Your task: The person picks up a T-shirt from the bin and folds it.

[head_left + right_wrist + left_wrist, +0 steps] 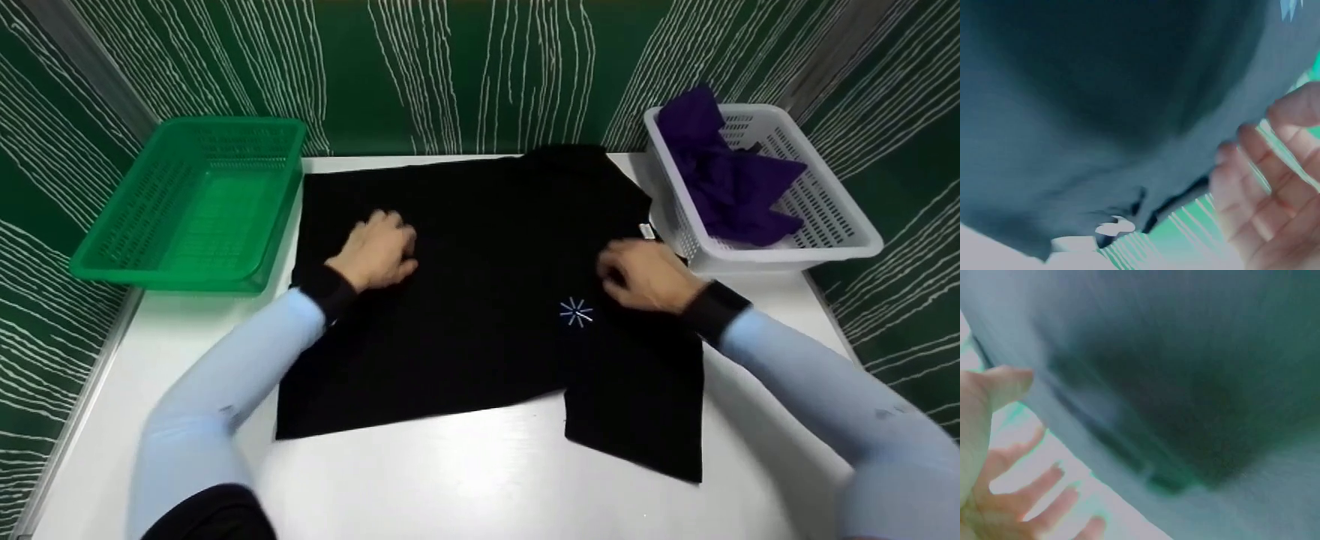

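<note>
I count two baskets: one green basket point(187, 279) at the table's point(450, 480) far left corner, one white basket point(780, 255) at its far right corner. Purple cloth point(739, 191) sits in the white one, in how many pieces I can't tell. There's also one black shirt point(465, 300) with one white tag point(646, 231) and one star print point(576, 312), and two hands: one left hand point(375, 251), one right hand point(649, 274).

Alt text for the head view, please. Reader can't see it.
A person's left hand and right hand are over a black shirt spread on a white table, with a pale starburst print near the right hand. A green basket stands at left; at right, a white basket holds purple cloth.
</note>
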A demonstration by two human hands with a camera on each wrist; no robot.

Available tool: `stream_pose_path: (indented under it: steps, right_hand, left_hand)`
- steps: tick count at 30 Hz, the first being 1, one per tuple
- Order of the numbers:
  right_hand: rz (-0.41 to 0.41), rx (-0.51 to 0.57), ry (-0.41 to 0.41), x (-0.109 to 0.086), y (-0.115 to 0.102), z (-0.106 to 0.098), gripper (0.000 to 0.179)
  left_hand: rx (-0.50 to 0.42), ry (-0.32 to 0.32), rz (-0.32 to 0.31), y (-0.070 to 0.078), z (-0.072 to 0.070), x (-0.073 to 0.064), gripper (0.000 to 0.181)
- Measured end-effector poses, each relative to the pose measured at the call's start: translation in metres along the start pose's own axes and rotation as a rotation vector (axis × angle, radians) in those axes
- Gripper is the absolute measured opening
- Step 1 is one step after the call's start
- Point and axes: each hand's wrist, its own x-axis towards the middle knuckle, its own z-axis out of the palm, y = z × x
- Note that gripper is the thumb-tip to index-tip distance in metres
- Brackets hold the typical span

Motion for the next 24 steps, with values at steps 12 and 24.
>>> stream_pose_path:
  steps: [12,24]
  right_hand:
    - [-0.225,0.17,-0.196,-0.096,-0.055,-0.015,0.07]
    - [-0.36,-0.024,-0.218,-0.13,-0.061,-0.011,0.076]
  left_hand:
    - [-0.013,-0.407,0.287,0.06,-0.008,-0.145,0.053]
    - [0.119,-0.13,0.318,0.038,0.011,-0.188,0.048]
